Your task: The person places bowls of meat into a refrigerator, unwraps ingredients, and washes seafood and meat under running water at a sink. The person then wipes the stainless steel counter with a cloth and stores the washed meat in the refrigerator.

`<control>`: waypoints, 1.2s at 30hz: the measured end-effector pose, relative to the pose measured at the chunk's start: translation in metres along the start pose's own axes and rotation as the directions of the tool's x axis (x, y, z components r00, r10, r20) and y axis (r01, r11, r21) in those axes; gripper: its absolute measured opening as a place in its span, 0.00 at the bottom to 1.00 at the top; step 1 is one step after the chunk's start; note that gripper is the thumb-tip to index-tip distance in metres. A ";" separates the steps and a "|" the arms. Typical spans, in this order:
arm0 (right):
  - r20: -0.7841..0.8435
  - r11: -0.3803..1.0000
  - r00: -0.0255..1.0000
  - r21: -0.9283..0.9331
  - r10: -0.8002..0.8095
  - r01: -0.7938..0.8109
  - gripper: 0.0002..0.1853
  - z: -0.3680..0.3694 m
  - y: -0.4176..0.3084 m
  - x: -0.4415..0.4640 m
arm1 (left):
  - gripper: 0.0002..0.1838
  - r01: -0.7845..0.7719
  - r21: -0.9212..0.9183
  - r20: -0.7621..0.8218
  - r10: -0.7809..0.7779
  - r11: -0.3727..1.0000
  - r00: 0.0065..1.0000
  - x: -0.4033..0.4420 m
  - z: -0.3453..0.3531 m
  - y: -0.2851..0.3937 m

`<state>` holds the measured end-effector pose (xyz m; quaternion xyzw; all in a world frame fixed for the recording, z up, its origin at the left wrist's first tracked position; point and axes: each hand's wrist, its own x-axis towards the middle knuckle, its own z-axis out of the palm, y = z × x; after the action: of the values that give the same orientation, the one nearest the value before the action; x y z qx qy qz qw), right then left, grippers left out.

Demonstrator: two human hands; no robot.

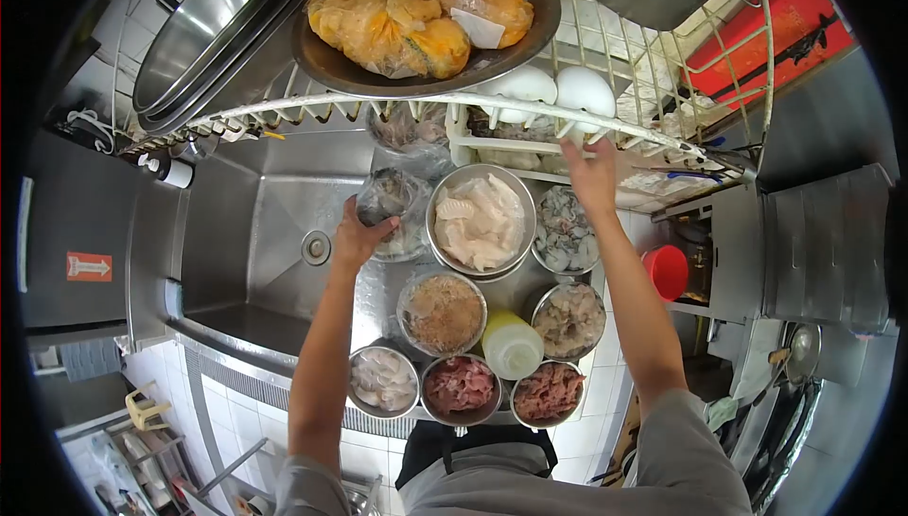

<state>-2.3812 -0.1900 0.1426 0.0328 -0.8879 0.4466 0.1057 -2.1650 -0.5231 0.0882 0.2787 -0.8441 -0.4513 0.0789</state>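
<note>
My left hand [360,232] is at the side of a plastic-wrapped bowl [392,196] of greyish food, its thumb and fingers spread round the near edge. Up at the right, my right hand [592,171] reaches to the rim of a white tray [530,174] under the wire rack, beside a white rounded item [584,95]; its fingertips are partly hidden. Between the hands stands a steel bowl of pale sliced meat [480,218]. Just below my right hand is a bowl of grey seafood [566,232].
Nearer me stand several bowls, among them red meat [461,389] and pale pieces [383,381], around a yellowish container [514,346]. A sink [274,251] lies left. Overhead, a wire rack [653,128] holds a steel dish [312,52] with wrapped orange food [388,29].
</note>
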 end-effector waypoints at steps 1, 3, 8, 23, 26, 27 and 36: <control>0.034 0.999 0.999 -0.021 0.035 -0.034 0.33 0.015 0.012 0.015 | 0.47 0.025 0.045 -0.019 -0.025 0.999 1.000 -0.001 -0.001 0.009; 0.079 0.996 0.994 -0.047 0.073 -0.070 0.34 0.022 0.029 0.017 | 0.49 0.064 0.090 -0.037 -0.061 0.994 0.997 -0.009 -0.003 0.022; -0.135 0.996 0.990 -0.088 -0.042 0.030 0.32 0.009 0.029 0.007 | 0.46 0.074 0.057 -0.054 -0.071 0.996 0.996 -0.013 -0.003 0.010; 0.341 0.938 0.925 0.234 0.166 -0.255 0.16 0.027 0.113 0.066 | 0.19 -0.308 0.022 -0.017 0.309 0.951 0.951 0.056 0.050 0.122; 0.329 0.897 0.938 0.376 0.105 -0.232 0.19 0.025 0.112 0.071 | 0.15 -0.375 0.367 0.264 0.291 0.852 0.920 0.096 0.075 0.147; 0.341 0.864 0.935 0.435 0.103 -0.254 0.20 0.020 0.112 0.072 | 0.15 -0.329 0.451 0.348 0.175 0.830 0.921 0.100 0.081 0.149; 0.286 0.692 0.949 0.659 0.135 -0.296 0.03 -0.003 0.121 0.063 | 0.17 -0.055 -0.714 0.207 0.286 0.698 0.936 0.111 0.112 0.127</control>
<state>-2.4610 -0.1131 0.0628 0.0130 -0.6589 0.7494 -0.0643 -2.3507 -0.4472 0.1124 0.0754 -0.6352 -0.7634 0.0901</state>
